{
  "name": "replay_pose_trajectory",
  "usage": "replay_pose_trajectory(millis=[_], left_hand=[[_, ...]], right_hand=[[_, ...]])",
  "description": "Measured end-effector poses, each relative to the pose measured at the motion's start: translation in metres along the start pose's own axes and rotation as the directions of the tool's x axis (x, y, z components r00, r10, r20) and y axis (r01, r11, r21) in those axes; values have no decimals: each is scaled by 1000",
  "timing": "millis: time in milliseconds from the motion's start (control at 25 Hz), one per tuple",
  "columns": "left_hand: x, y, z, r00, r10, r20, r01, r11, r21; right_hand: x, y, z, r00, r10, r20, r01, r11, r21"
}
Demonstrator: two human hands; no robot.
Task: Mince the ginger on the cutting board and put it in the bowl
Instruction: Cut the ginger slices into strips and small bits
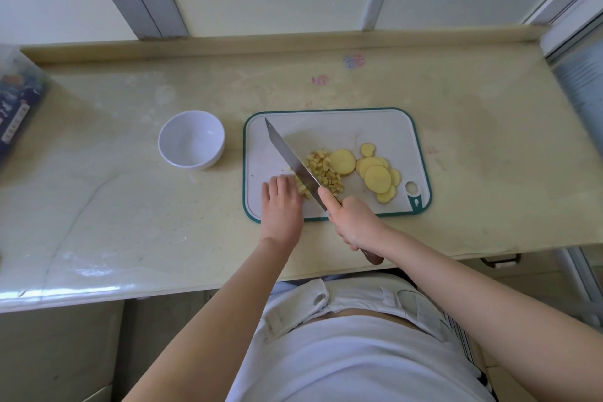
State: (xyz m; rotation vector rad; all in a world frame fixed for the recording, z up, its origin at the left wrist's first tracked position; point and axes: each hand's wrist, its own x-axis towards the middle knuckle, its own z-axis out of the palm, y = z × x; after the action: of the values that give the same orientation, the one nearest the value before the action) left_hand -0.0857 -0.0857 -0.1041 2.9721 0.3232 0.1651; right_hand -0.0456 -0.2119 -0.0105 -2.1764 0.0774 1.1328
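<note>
A white cutting board with a teal rim lies on the counter. On it sits a pile of diced ginger, with several round ginger slices to its right. My right hand grips the brown handle of a knife, whose blade runs diagonally across the diced pile, tip toward the board's far left corner. My left hand rests on the board left of the blade, fingers bent over a few ginger pieces. An empty white bowl stands left of the board.
The pale yellow counter ends at a raised back ledge under a window frame. A dark printed package sits at the far left edge. Cabinet fronts show below the counter's near edge.
</note>
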Motion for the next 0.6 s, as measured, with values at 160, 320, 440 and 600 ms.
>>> replay_pose_trajectory(millis=[160,320,440,600], left_hand=[[-1,1,2,999,-7,-34,5,999,-37],[-1,-1,8,995,-12,-98,7,999,-51],[-2,-1,9,993,-14,-117,8,998,-59],[-3,0,6,998,-14,-60,10,998,-66]], right_hand=[[4,-2,2,1000,7,-5,-7,1000,-27],[5,3,11,993,-68,-93,55,989,-139],[6,7,13,992,-76,-105,61,989,-137],[9,12,11,992,-76,-103,64,992,-111]])
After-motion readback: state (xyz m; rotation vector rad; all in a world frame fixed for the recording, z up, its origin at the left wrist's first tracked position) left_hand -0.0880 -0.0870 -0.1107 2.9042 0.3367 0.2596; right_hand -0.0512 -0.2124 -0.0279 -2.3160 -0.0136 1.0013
